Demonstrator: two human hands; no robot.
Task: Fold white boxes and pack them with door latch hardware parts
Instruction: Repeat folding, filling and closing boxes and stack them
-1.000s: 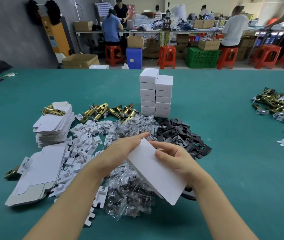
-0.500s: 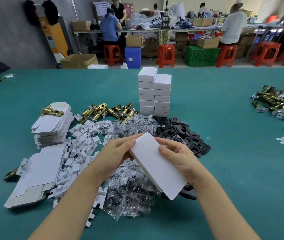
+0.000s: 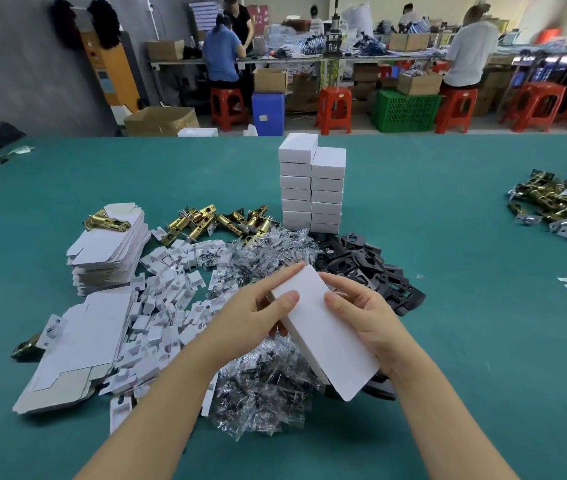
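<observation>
Box [image 3: 323, 327] was the whole show: a closed white carton held up over the pile in the middle of the green table [image 3: 465, 341], tilted, one end toward the person and the other pointing away.

Going left to right: a stack of flat unfolded cartons [image 3: 109, 247] with one brass latch [image 3: 105, 221] lying on top, more flats [image 3: 74, 348] nearer the front, then a scatter of white card inserts [image 3: 168, 313] and a row of brass latches [image 3: 213, 220] behind them. The left hand [image 3: 251, 317] gripped the box's far left corner, thumb on top and fingers curled under the edge. Clear screw bags [image 3: 261, 386] lay heaped right beneath. The right hand [image 3: 365, 317] held the other long side, thumb pressed on the top face, fingers wrapped round. Behind stood two stacks of finished boxes [image 3: 313, 188], beside those a pile of black plates [image 3: 361, 261], and way off right another heap of latches [image 3: 559, 199].

Honestly the risk I saw was the end flap. Couldn't tell if it was tucked; if not, tilting it like that could let the parts slide out into the bags. Setting it carelessly on that tall stack could topple it too.
</observation>
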